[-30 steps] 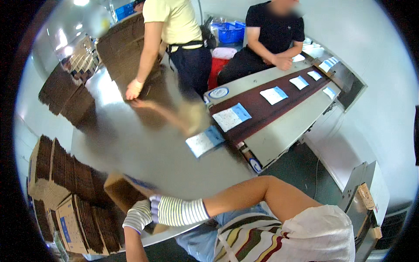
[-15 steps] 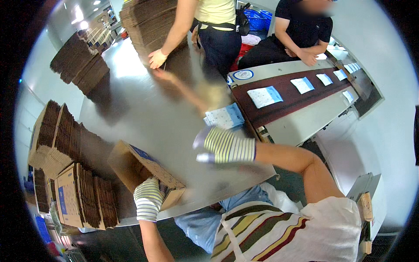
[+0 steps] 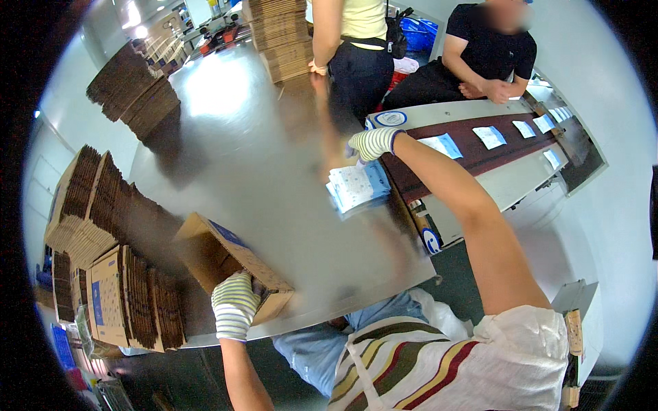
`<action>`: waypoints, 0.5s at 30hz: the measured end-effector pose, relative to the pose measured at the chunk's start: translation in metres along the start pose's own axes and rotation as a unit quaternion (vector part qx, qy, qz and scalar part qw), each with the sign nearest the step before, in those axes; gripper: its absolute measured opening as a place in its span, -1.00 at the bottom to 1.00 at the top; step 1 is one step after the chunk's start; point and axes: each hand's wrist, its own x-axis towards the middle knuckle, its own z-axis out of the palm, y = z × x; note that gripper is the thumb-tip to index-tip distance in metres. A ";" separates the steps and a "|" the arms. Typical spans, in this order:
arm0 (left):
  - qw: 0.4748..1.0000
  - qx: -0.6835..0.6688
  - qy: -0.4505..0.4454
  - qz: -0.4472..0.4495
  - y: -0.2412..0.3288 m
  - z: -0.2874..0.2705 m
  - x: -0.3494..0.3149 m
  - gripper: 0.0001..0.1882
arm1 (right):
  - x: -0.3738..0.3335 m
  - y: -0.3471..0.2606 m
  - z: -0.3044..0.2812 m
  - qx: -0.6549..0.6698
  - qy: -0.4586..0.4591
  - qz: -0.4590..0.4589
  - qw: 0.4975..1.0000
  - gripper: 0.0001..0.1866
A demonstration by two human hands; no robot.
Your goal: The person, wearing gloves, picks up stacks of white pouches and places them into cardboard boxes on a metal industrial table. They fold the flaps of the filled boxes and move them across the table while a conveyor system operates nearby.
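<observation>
My left hand, in a striped knit glove, grips the near end of an open cardboard box lying tilted on the metal table. Its fingers go over the rim, partly inside. My right hand, gloved alike, reaches out to the table's right edge by the conveyor. It is just above the far end of a small pile of white and blue flat packets. Its fingers look apart, with the lowest fingertip at the top packet's edge; nothing shows held in them.
Flattened cartons stand in stacks on the left, more behind. A conveyor belt at right carries several packets. One co-worker stands at a tall carton stack; another person sits behind the belt.
My right hand has moved away from me, from the near side of the packet pile to its far end. My left hand stays on the box. The standing co-worker's arm has shifted.
</observation>
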 end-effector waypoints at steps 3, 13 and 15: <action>1.000 -0.003 0.000 -0.002 0.000 -0.002 -0.001 -0.77 | 0.013 -0.005 0.011 -0.029 -0.057 -0.012 0.998 -0.46; 0.999 0.000 -0.035 0.000 -0.002 -0.005 -0.003 -0.76 | -0.054 -0.165 0.080 -0.166 0.036 -0.203 0.964 -0.11; 0.999 0.013 -0.041 0.006 0.001 -0.007 -0.001 -0.75 | -0.063 -0.186 0.099 -0.118 0.037 -0.160 0.979 -0.18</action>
